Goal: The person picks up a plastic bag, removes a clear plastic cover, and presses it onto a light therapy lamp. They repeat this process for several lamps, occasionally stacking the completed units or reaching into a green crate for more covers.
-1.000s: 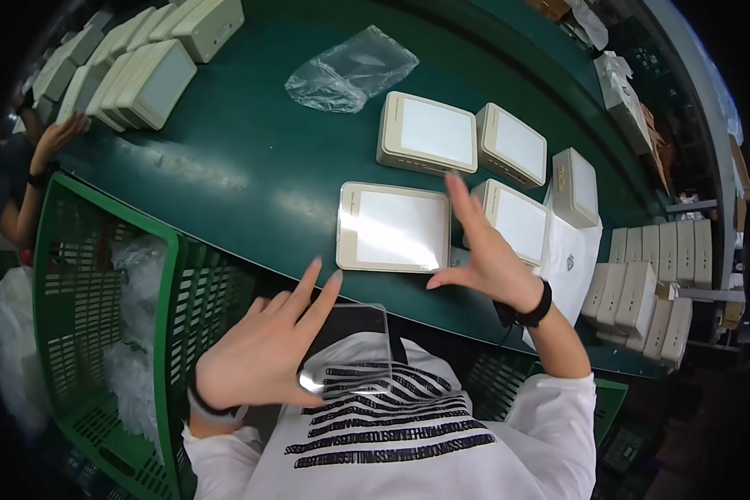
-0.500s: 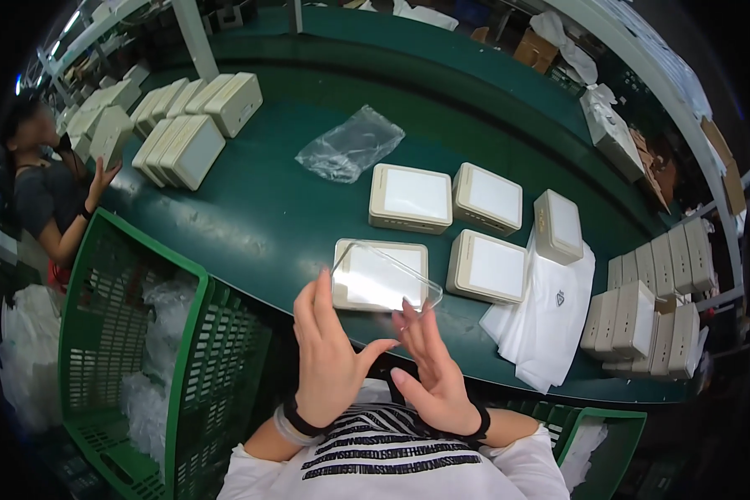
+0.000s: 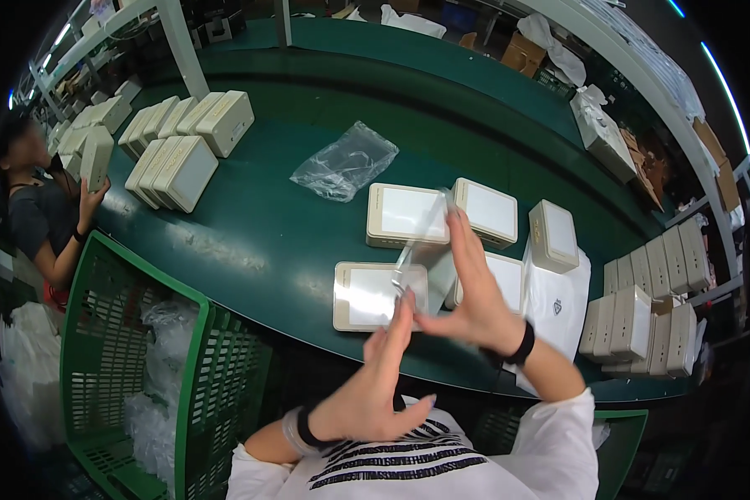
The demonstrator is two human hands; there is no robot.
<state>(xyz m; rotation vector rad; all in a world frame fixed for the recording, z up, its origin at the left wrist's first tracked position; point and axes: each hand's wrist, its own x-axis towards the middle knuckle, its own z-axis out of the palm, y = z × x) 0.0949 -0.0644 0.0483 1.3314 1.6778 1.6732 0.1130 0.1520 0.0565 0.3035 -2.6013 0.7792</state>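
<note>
Between the fingertips of both hands is a clear rigid plastic cover (image 3: pixel 427 250), tilted steeply. My left hand (image 3: pixel 371 396) grips its near end with fingers stretched forward. At its far end, on the right, is my right hand (image 3: pixel 479 296), its fingers long and its thumb pointing left. Under and beside the cover lies a cream case with a white panel (image 3: pixel 367 297). Another cream case (image 3: pixel 502 282) is partly hidden by my right hand. Farther back are two more cases (image 3: pixel 397 210) (image 3: pixel 489 208).
A cream case (image 3: pixel 553 237) stands on white bags (image 3: pixel 558 304) at right, near stacked cases (image 3: pixel 629 325). A crumpled clear bag (image 3: pixel 346 162) lies farther back. Green crates (image 3: pixel 193 392) (image 3: pixel 625 450) flank me. At far left a person (image 3: pixel 46 212) holds a case beside rows of cases (image 3: pixel 175 171).
The clear cover has turned from nearly flat to steeply tilted. My right hand has risen and moved right along it; my left hand has come lower and toward the middle.
</note>
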